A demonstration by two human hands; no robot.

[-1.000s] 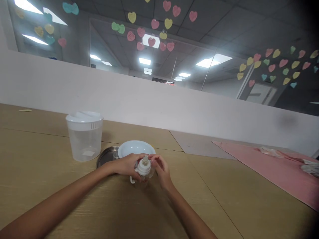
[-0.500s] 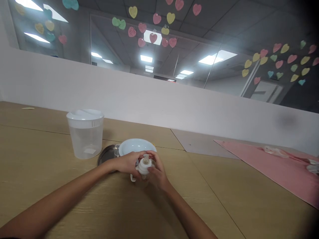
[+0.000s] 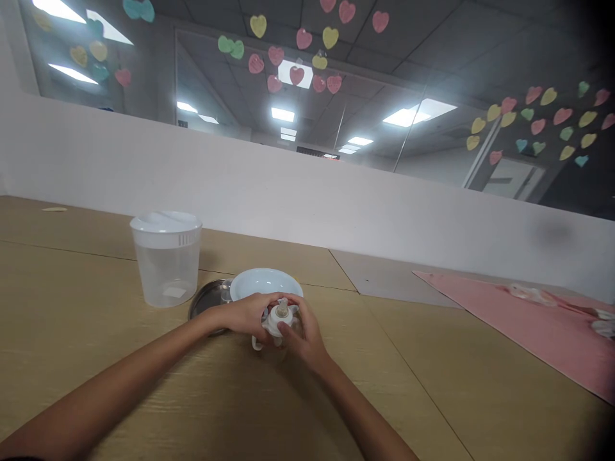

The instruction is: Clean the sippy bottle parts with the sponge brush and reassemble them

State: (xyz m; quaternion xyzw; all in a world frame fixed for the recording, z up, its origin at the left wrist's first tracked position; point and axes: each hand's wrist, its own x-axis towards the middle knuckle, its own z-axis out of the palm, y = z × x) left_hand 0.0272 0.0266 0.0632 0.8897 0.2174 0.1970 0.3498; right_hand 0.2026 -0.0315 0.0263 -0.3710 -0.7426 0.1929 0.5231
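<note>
Between my hands, just in front of the light-blue bowl (image 3: 265, 279), is a baby bottle (image 3: 277, 325) with a clear teat, a white collar and white side handles. My left hand (image 3: 250, 315) wraps round its left side, with one handle showing below the fingers. On the other side my right hand (image 3: 305, 333) is closed about the bottle, its thumb on the white collar and its fingers curled behind. Most of the bottle's body is hidden by my hands. A round dark metal tray (image 3: 204, 298) lies partly behind my left wrist, with a small clear item (image 3: 225, 290) on it.
A translucent lidded bucket (image 3: 167, 266) stands on the wooden table (image 3: 144, 358) to the left. A pink cloth (image 3: 519, 320) with crumpled pieces on it covers part of the right side. Behind runs a white wall (image 3: 269, 192) below a window.
My right thumb has shifted left across the bottle's collar. The left hand keeps its place, and the view has moved very slightly.
</note>
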